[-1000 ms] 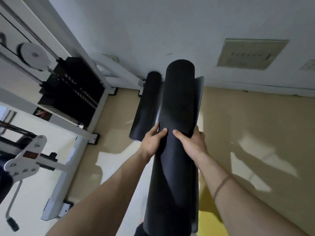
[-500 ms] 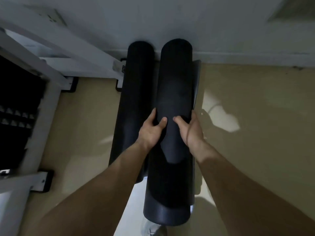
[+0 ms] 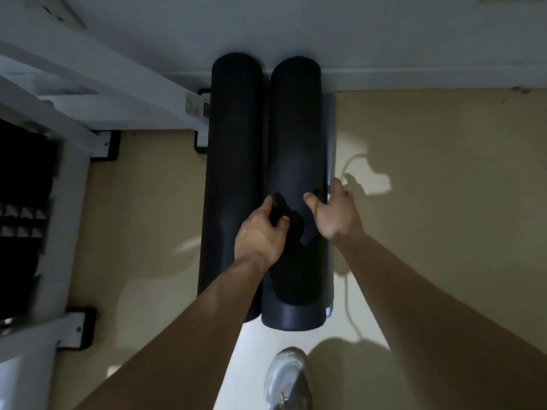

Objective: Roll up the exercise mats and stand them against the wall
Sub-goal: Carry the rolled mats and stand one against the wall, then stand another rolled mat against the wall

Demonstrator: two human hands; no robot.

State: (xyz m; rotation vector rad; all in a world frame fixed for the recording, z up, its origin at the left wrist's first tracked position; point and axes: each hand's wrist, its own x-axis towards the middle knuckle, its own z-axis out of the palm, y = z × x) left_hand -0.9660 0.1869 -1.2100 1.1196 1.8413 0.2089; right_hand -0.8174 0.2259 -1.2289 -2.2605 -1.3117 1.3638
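Seating right rolled mat (image 3: 296, 128) upright at the wall (image 3: 384, 31) beside left rolled mat (image 3: 233, 143): left hand (image 3: 260, 235) grips its inner side, right hand (image 3: 334, 214) clamps its loose flap (image 3: 331, 137); press flap in, square base on floor (image 3: 444, 202), then release.

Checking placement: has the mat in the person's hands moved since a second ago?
Yes. The held mat has gone toward the wall: its top is now level beside the other mat, not ahead of it.
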